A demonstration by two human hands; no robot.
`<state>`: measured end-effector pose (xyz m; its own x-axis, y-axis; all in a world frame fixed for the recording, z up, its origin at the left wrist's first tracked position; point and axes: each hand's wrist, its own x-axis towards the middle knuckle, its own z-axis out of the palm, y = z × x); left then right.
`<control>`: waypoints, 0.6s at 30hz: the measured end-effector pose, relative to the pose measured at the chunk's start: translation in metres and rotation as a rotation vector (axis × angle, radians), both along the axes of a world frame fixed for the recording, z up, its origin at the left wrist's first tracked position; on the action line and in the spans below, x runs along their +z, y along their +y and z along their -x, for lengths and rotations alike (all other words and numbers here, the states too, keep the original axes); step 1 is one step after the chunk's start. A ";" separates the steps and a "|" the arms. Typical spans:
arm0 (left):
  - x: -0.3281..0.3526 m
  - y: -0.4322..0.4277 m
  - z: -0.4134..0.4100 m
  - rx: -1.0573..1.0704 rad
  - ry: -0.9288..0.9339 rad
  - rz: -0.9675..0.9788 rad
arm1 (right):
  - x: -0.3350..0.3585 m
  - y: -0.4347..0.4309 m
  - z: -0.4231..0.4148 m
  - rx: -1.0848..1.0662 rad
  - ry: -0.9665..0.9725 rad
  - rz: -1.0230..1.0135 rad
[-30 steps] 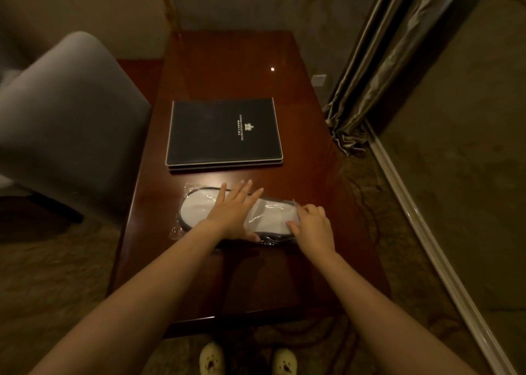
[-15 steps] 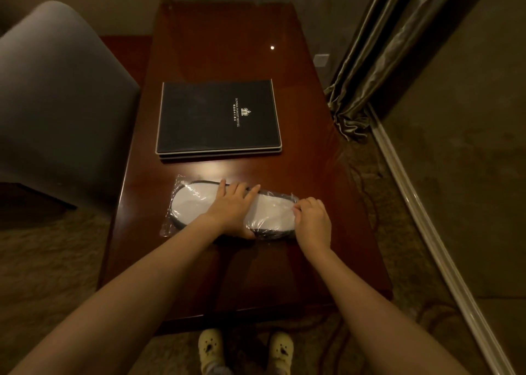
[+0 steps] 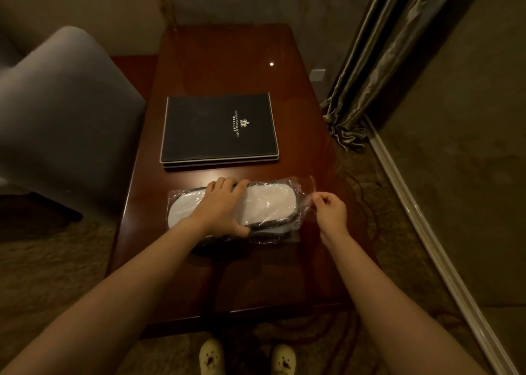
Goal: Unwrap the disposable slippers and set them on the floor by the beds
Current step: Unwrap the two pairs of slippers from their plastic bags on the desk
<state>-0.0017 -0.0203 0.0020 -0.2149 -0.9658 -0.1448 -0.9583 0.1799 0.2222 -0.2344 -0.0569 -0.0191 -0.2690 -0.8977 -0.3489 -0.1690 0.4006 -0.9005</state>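
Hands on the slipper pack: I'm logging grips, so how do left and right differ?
The left hand grips the slippers mid-length, fingers curled over the far edge, thumb on the near; the right hand pinches the plastic wrap at its right end. Left uses the whole hand, right its fingertips. Both hold one pack.

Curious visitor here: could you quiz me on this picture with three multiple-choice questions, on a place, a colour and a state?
1. Where is the black folder?
A) on the floor
B) on the table, beyond the slippers
C) atop the slippers

2. What colour is the slippers' broad face?
A) white
B) red
C) green

3. The plastic wrap is:
A) removed
B) torn in half
C) round the slippers

Answers:
1 B: it lies farther up the tabletop.
2 A: white shows through the wrap.
3 C: the left hand grips the wrapped pair, and the right hand pinches the wrap's end.
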 end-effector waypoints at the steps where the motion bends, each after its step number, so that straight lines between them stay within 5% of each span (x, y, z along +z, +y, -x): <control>1: 0.004 0.000 -0.001 0.001 0.006 0.006 | 0.002 -0.002 0.001 0.011 -0.040 -0.042; 5: 0.025 0.000 -0.002 0.033 0.027 0.007 | 0.024 -0.006 -0.001 0.164 -0.074 -0.023; 8: 0.039 -0.002 0.000 0.044 0.019 0.018 | 0.042 -0.010 -0.005 0.337 0.114 0.064; 13: 0.056 -0.003 -0.002 0.120 0.065 0.050 | 0.053 -0.013 0.010 0.287 0.071 0.138; 18: 0.049 0.007 -0.008 0.131 0.026 0.030 | 0.049 -0.001 0.025 0.313 0.384 0.134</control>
<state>0.0059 -0.0137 0.0515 -0.0904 -0.9897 -0.1113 -0.9679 0.0610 0.2437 -0.2589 -0.0582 0.0298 -0.0659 -0.9859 -0.1540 -0.5915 0.1629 -0.7897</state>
